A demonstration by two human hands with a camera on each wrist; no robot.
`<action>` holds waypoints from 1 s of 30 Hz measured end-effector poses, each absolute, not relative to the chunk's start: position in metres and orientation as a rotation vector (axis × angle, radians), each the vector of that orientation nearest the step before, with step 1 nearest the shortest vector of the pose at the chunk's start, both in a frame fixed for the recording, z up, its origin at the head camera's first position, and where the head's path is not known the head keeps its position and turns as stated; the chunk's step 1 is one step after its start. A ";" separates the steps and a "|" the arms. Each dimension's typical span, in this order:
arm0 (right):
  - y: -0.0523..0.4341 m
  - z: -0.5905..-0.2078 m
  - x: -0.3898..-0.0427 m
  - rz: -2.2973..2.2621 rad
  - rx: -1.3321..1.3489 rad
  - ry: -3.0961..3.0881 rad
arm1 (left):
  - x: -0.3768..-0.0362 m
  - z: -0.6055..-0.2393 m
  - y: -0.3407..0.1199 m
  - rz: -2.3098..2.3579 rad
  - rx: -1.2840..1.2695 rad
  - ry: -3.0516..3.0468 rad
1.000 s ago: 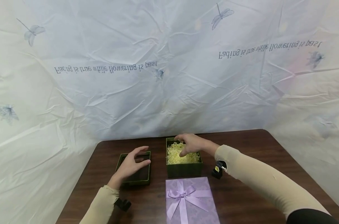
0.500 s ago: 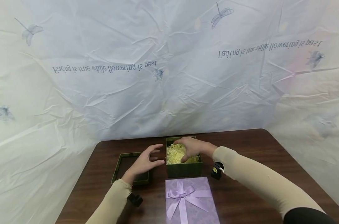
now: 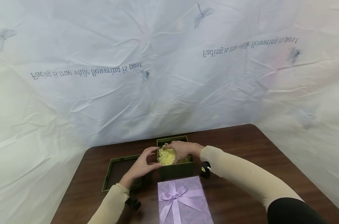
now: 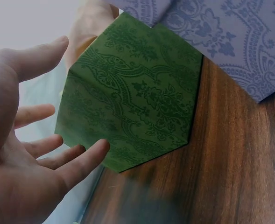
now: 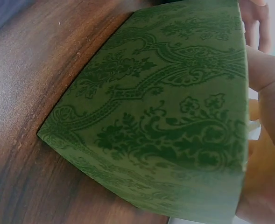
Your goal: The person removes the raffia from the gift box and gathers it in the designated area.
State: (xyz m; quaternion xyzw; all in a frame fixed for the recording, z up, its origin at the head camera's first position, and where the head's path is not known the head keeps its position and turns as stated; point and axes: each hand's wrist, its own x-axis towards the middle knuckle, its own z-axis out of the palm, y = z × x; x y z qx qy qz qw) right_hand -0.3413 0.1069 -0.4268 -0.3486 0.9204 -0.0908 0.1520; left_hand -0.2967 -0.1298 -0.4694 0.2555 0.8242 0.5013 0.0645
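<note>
A dark green patterned box (image 3: 177, 170) stands open on the brown table (image 3: 242, 174), filled with pale yellow paper shreds (image 3: 166, 158). My right hand (image 3: 178, 152) reaches into the box from the right and lies on the shreds with loosely bent fingers. In the right wrist view the box wall (image 5: 165, 116) fills the frame, with my right hand (image 5: 268, 140) at its rim. My left hand (image 3: 147, 160) is spread beside the box's left wall. The left wrist view shows that hand (image 4: 39, 154) open, fingers just off the box (image 4: 132, 102).
The box's green lid (image 3: 110, 174) lies upturned to the left, partly under my left forearm. A lilac gift box (image 3: 183, 202) with a ribbon bow sits at the table's front, close to the green box. A crinkled white sheet hangs behind and to both sides.
My left hand left the lid and moved right to the green box's side. My right hand sank lower into the shreds. The head view shifted slightly right.
</note>
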 end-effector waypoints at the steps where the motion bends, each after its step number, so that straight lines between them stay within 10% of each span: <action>1: 0.106 -0.427 -0.342 -0.250 -0.991 2.639 | -0.298 -0.470 -0.130 1.511 0.772 2.482; 30: 0.089 -0.444 -0.345 -0.060 -1.046 2.622 | -0.303 -0.474 -0.129 1.481 0.768 2.491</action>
